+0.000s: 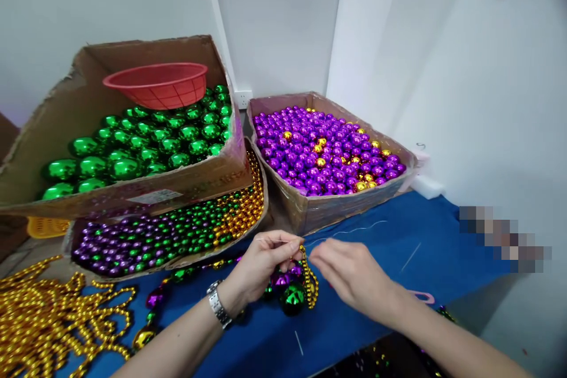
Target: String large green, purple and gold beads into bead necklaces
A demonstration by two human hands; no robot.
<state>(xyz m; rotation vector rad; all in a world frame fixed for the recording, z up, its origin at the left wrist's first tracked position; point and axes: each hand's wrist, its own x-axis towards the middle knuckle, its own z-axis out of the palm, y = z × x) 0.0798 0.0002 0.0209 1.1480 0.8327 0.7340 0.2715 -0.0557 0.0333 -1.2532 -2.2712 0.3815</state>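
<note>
My left hand (268,263), with a metal watch (218,306) on its wrist, pinches a gold bead chain (312,286) at its top, and the chain hangs down in a loop. Close to the right sits my right hand (349,274), its thumb and fingers pressed together on a thin clear thread (361,228). That thread passes by the fingertips of both hands and trails off over the blue cloth. Below my left fingers hang a shiny green ball (293,299) and some purple balls (280,280). The exact point where thread and chain meet is hidden by the fingers.
Cardboard boxes hold green balls (170,144), purple and gold balls (305,153), and smaller mixed beads (177,239). A red basket (166,85) rests on the green balls. Gold bead strands (53,319) pile at left. A pink loop-shaped handle (423,296) lies on the blue cloth (252,348).
</note>
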